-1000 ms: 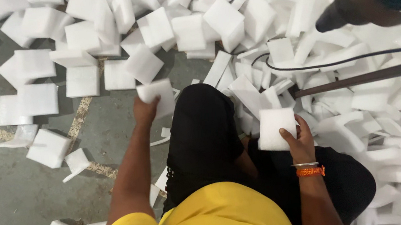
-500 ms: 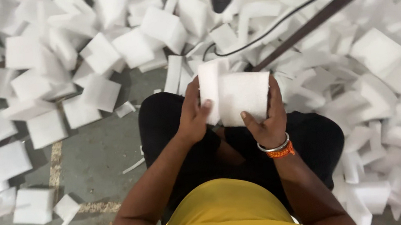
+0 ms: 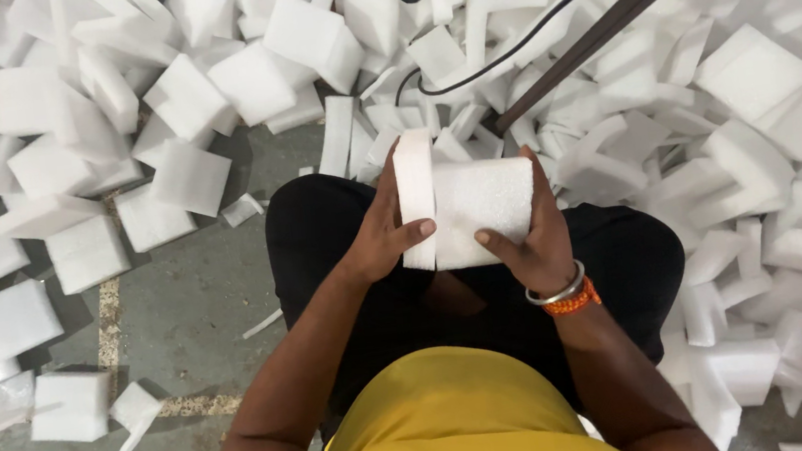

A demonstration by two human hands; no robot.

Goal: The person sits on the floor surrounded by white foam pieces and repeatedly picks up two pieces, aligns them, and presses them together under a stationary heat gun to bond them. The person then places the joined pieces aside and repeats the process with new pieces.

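Grey concrete floor (image 3: 182, 331), dull and scuffed, with a pale worn line running along the left side. Heaped white foam blocks (image 3: 253, 71) across the top and down the right side, tumbled at every angle, some flat, some on edge; a few stray ones lying loose on the bare floor at the lower left, among them one squarish block (image 3: 67, 405) with a small offcut just beside it. Dark rod (image 3: 619, 14) slanting from the upper right down into the heap, with a black cable (image 3: 549, 22) curving alongside it and looping in among the blocks.

Seated at the middle, seen from above: yellow shirt (image 3: 444, 422) at the bottom edge, black trousers (image 3: 322, 235) over both knees.

Held up over the lap, between the knees: two white foam pieces pressed together. Thin foam slab (image 3: 416, 199) standing on edge, upright, touching the left face of the wider foam block (image 3: 485, 211). Left hand (image 3: 382, 238) wrapped round the slab's outer side, thumb across its front near the lower end, fingers hidden behind. Right hand (image 3: 534, 241) closed on the block from the right, thumb lying over its lower front face, fingers curled round the far edge. Silver bangle and orange thread band (image 3: 565, 295) on the right wrist. Both pieces clear of the heap and of the trousers, carried wholly by the two hands
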